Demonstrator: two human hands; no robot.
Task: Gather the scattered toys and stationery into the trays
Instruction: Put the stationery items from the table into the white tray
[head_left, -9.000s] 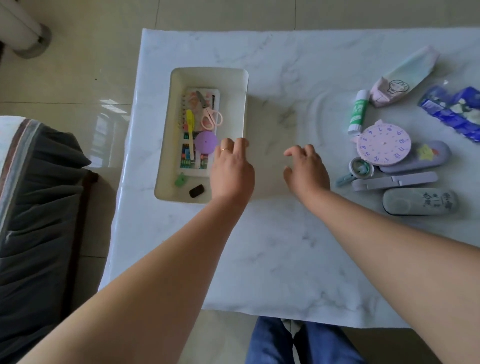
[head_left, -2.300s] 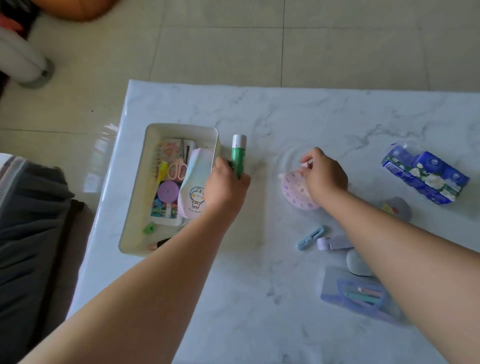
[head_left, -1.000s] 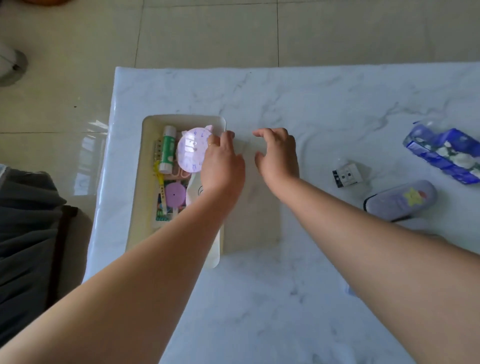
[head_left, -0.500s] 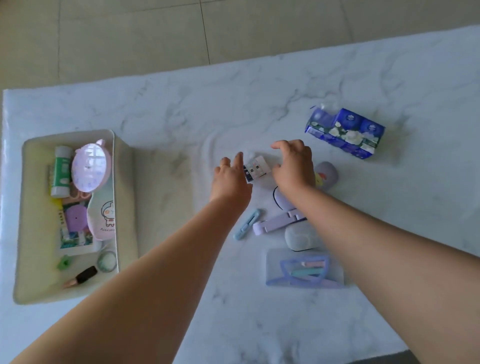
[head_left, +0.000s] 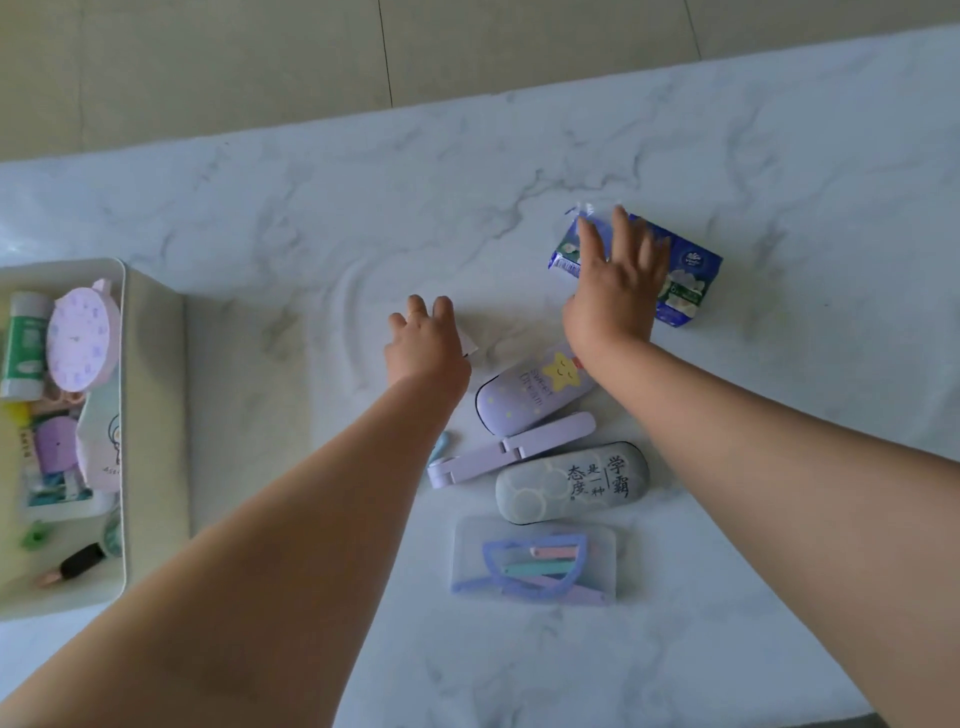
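Tissue pack (head_left: 691, 275) lies far out on the worktop (head_left: 311, 218), and the right hand (head_left: 615, 291) is spread flat on it, fingers straight. Left hand (head_left: 426, 345) is curled over a small white thing; whether it grips, I cannot tell. Best wrap the pack across its narrow side, since the wrapper looks slippery, then carry it to the tray (head_left: 156, 415) at the left.
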